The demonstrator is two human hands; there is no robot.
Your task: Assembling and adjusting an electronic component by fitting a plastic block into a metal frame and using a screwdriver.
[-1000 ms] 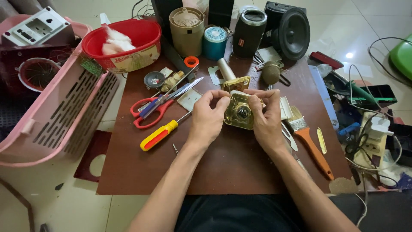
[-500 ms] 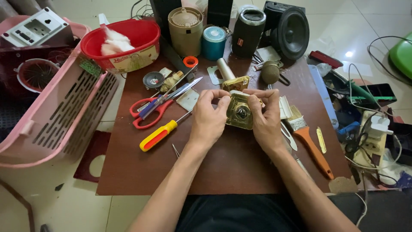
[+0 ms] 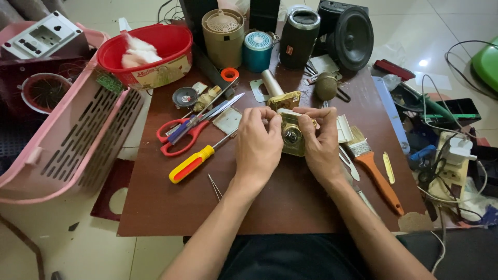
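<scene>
Both hands barely moved: left hand point(image 3: 258, 142) and right hand point(image 3: 319, 141) still grip the brass metal lock body point(image 3: 291, 136) above the brown surface point(image 3: 290, 207). Slipping fingers could drop small parts.

Both hands point(image 3: 288, 142) pinch brass lock point(image 3: 292, 136) — brown table point(image 3: 290, 207).

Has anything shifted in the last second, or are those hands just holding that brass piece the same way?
Hardly anything. Both hands stay closed on the brass lock body: the left hand on its left side, the right hand on its right, fingers adjusting only slightly. Nothing was picked up or let go. The yellow-and-red screwdriver, red scissors and orange-handled paintbrush lie where they were.
</scene>
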